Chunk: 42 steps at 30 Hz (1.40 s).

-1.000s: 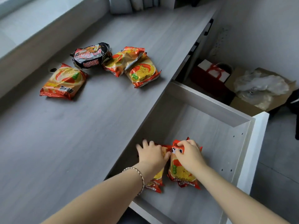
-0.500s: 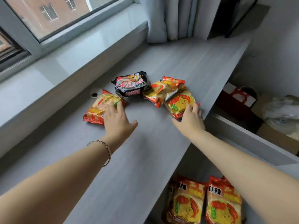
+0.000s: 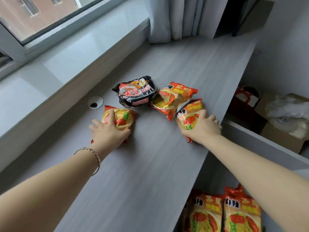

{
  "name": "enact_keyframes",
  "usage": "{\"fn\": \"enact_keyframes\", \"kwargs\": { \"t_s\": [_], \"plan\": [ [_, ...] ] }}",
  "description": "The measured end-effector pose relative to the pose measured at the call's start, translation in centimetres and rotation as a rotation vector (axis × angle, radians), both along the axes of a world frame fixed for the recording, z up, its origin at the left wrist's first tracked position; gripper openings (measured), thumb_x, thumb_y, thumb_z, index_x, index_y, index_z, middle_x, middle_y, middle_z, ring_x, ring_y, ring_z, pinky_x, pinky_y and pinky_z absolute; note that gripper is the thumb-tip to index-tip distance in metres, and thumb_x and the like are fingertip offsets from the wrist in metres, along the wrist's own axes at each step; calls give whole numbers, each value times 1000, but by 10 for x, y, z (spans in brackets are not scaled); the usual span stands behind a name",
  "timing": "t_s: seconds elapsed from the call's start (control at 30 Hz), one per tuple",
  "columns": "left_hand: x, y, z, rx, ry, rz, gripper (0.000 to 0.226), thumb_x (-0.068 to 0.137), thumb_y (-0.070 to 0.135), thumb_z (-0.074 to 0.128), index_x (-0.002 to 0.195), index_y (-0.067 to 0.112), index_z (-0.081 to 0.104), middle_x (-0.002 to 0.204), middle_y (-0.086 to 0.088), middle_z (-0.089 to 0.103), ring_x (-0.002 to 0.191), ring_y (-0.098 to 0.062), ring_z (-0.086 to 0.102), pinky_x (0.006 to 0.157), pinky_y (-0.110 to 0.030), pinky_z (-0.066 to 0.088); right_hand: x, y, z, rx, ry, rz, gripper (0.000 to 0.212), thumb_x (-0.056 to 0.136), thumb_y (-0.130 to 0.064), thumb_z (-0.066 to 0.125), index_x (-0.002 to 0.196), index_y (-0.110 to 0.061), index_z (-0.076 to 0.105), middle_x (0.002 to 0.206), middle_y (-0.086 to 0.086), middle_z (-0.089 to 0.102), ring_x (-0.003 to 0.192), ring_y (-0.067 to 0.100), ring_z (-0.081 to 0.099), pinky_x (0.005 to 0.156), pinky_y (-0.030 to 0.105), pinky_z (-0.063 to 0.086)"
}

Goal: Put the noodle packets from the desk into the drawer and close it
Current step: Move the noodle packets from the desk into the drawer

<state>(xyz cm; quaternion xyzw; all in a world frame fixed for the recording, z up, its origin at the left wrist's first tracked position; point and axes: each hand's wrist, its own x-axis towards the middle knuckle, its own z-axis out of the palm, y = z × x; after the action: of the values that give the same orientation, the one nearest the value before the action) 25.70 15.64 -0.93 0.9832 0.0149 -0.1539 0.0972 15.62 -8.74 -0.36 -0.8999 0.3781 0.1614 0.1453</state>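
Several noodle packets lie on the grey desk (image 3: 150, 164). My left hand (image 3: 108, 133) grips the left orange packet (image 3: 121, 117). My right hand (image 3: 203, 127) grips the right orange packet (image 3: 189, 114) near the desk's right edge. Behind them lie a black packet (image 3: 136, 92) and another orange packet (image 3: 172, 99), untouched. The open drawer (image 3: 260, 143) is at the lower right, with two orange packets (image 3: 224, 215) lying side by side inside.
A round cable hole (image 3: 95, 102) sits in the desk left of the packets. A window sill (image 3: 66, 64) and a curtain (image 3: 172, 17) border the desk's far side. Beyond the drawer, on the floor, stand a red gift bag (image 3: 244, 101) and a cardboard box (image 3: 287, 119).
Both hands left the two packets in the drawer, reached up to the desk and closed on the left and right orange packets. The view tilted up toward the window.
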Motion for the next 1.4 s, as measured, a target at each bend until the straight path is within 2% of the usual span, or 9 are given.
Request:
{"fn": "enact_keyframes", "kwargs": {
  "t_s": [0.23, 0.4, 0.63, 0.7, 0.8, 1.0, 1.13, 1.27, 1.4],
  "plan": [
    [-96, -56, 39, -87, 173, -364, 86, 72, 64, 56, 146, 42, 17, 125, -13, 45, 119, -34, 39, 98, -37, 38, -107, 2, 15, 124, -169, -123, 93, 71, -66, 56, 143, -27, 12, 136, 19, 36, 124, 39, 40, 102, 48, 38],
    [-183, -121, 43, -275, 313, -590, 89, 74, 67, 56, 146, 46, 9, 131, -7, 38, 122, -29, 44, 103, -38, 43, -204, -22, 1, 217, -158, -456, 88, 76, -58, 59, 144, -23, 17, 139, 20, 36, 123, 39, 44, 95, 47, 43],
    [-242, -181, -17, -19, 414, -705, 89, 78, 61, 57, 149, 31, 13, 147, -16, 28, 133, -40, 33, 108, -50, 33, -270, -85, -129, 371, 81, -743, 108, 45, -82, 46, 134, -21, 43, 125, 18, 59, 110, 39, 59, 98, 44, 47],
    [-243, -191, -37, 88, 420, -677, 85, 79, 55, 61, 147, 25, 20, 147, -18, 29, 132, -39, 35, 106, -48, 35, -275, -91, -148, 430, 50, -747, 109, 46, -87, 46, 135, -24, 39, 129, 16, 56, 110, 38, 60, 97, 48, 48],
    [-241, -197, -64, 154, 453, -588, 75, 81, 46, 62, 143, 21, 29, 144, -16, 35, 127, -36, 43, 99, -43, 42, -256, -76, -87, 382, 36, -614, 74, 80, -65, 41, 138, -19, 38, 134, 20, 51, 120, 39, 51, 103, 49, 43],
    [-235, -201, -68, -43, 609, -489, 74, 87, 61, 45, 148, 22, 28, 148, -11, 38, 126, -28, 51, 100, -37, 49, -231, -79, -54, 256, -85, -295, 37, 90, -33, 49, 122, -17, 56, 130, 11, 55, 121, 29, 51, 99, 37, 45],
    [-202, -199, -22, -255, 344, -615, 54, 96, 42, 43, 147, 26, 32, 152, -1, 34, 126, -22, 53, 102, -34, 48, -188, -78, -23, 301, -238, -213, 29, 94, -26, 47, 117, -15, 58, 121, 8, 63, 110, 23, 59, 75, 22, 40],
    [-147, -166, 20, -354, 5, -693, 40, 98, 23, 45, 138, 23, 44, 138, 4, 49, 116, -16, 58, 90, -29, 52, -120, -62, 11, 301, -369, -75, 27, 94, -24, 47, 117, -14, 57, 123, 7, 58, 106, 22, 57, 77, 23, 42],
    [-78, -126, 26, -318, -251, -507, 46, 89, 13, 55, 135, 12, 48, 139, -7, 48, 125, -27, 47, 97, -35, 44, -38, -33, 26, 230, -307, 117, 49, 91, -34, 53, 134, -14, 43, 139, 6, 44, 124, 23, 47, 90, 31, 45]
  ]
}}
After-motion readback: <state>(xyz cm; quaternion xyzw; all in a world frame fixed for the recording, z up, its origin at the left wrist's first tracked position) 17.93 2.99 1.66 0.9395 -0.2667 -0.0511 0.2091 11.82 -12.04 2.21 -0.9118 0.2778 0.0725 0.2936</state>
